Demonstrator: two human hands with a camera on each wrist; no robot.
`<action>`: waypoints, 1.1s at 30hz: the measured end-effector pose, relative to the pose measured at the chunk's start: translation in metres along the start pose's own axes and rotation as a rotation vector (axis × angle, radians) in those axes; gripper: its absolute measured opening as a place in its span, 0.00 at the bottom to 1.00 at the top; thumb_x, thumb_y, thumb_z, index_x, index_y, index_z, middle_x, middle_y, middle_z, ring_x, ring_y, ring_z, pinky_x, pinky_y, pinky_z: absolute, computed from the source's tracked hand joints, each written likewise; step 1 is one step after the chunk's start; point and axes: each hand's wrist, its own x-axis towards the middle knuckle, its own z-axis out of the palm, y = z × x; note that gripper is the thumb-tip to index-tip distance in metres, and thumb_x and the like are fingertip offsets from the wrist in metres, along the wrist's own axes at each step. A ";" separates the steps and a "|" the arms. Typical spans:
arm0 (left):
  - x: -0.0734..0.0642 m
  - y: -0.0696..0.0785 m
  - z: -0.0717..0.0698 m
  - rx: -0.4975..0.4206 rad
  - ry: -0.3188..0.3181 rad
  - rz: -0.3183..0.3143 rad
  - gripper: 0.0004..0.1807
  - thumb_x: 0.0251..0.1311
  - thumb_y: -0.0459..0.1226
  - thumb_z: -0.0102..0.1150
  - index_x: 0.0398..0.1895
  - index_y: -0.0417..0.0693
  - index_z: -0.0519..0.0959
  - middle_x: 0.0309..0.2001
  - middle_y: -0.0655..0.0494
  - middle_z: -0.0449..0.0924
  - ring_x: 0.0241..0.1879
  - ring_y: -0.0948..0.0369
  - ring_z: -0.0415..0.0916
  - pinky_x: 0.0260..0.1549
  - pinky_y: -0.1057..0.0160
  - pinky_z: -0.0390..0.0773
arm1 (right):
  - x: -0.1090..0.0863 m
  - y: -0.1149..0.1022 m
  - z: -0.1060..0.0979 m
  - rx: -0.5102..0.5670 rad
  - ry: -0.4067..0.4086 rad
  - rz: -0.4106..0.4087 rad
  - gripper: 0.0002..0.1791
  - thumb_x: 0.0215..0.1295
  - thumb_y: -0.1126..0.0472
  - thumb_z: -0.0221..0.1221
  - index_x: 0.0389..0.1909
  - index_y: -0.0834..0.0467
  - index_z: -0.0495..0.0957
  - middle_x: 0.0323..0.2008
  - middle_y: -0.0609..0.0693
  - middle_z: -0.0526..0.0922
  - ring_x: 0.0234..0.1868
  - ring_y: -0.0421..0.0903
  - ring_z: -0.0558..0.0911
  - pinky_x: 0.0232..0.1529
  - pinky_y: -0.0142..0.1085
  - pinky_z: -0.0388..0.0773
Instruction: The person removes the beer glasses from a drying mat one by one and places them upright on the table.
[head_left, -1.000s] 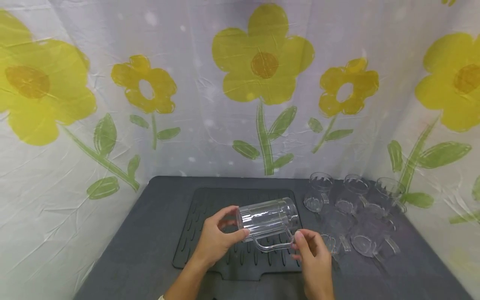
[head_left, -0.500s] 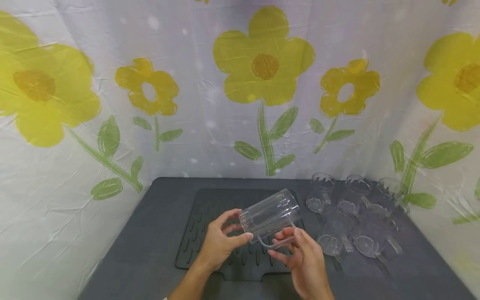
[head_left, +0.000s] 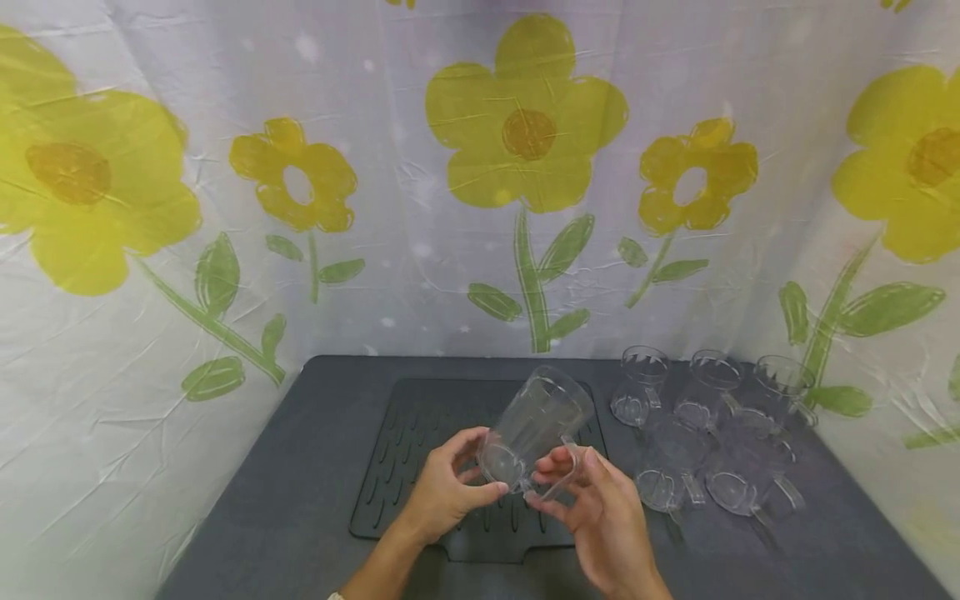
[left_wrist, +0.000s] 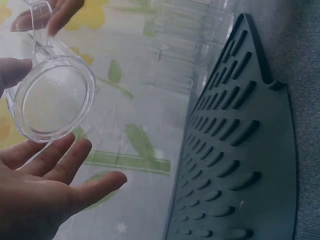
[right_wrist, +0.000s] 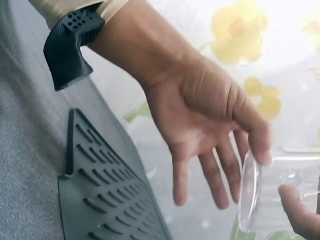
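Observation:
A clear, ribbed mug (head_left: 534, 421) is held above the mat, tilted with its mouth up and away to the right. My left hand (head_left: 444, 485) grips it near the base, thumb on the near side and fingers on the far side. Fingers and thumb of my right hand (head_left: 611, 517) are around the handle (head_left: 567, 475). The left wrist view shows the round mug base (left_wrist: 56, 102) between the left thumb and fingers. In the right wrist view my left hand (right_wrist: 200, 110) appears with its thumb on the mug's base edge (right_wrist: 249, 195).
A dark ridged drying mat (head_left: 408, 450) lies under the hands on the grey table (head_left: 277, 467). Several clear mugs stand at the right, including a back-row mug (head_left: 640, 387) and a front mug (head_left: 738, 479). A flowered curtain (head_left: 390, 275) hangs behind.
The mug has turned from nearly level to tilted, its mouth rising. My right hand has shifted left, from the handle's end to around the handle. My left hand stays at the base.

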 end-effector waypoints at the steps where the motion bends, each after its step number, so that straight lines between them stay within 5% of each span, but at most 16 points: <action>1: 0.000 -0.001 0.000 -0.004 -0.007 -0.003 0.38 0.51 0.31 0.71 0.65 0.31 0.64 0.61 0.41 0.68 0.65 0.46 0.62 0.61 0.46 0.65 | 0.000 0.000 0.001 -0.018 0.011 0.003 0.23 0.81 0.61 0.32 0.48 0.65 0.77 0.46 0.57 0.78 0.48 0.51 0.78 0.51 0.56 0.76; 13: 0.002 -0.011 0.003 -0.064 -0.064 -0.030 0.40 0.50 0.26 0.68 0.67 0.29 0.61 0.65 0.39 0.65 0.66 0.47 0.61 0.60 0.50 0.67 | 0.003 0.008 0.028 -0.276 0.312 0.130 0.13 0.72 0.58 0.55 0.39 0.67 0.79 0.36 0.56 0.80 0.43 0.51 0.80 0.48 0.50 0.79; 25: 0.004 -0.016 0.000 0.038 -0.077 -0.018 0.42 0.53 0.33 0.70 0.69 0.34 0.61 0.64 0.42 0.67 0.62 0.48 0.66 0.57 0.46 0.70 | 0.004 0.009 0.035 -0.395 0.345 0.092 0.17 0.69 0.61 0.59 0.35 0.75 0.76 0.26 0.53 0.80 0.34 0.48 0.80 0.42 0.41 0.81; 33: -0.005 -0.005 -0.018 0.133 -0.043 -0.025 0.42 0.56 0.37 0.69 0.70 0.35 0.59 0.66 0.43 0.65 0.63 0.45 0.65 0.59 0.44 0.67 | 0.007 -0.007 0.034 -0.490 0.390 0.073 0.19 0.67 0.59 0.61 0.33 0.76 0.76 0.24 0.55 0.79 0.33 0.51 0.79 0.41 0.42 0.80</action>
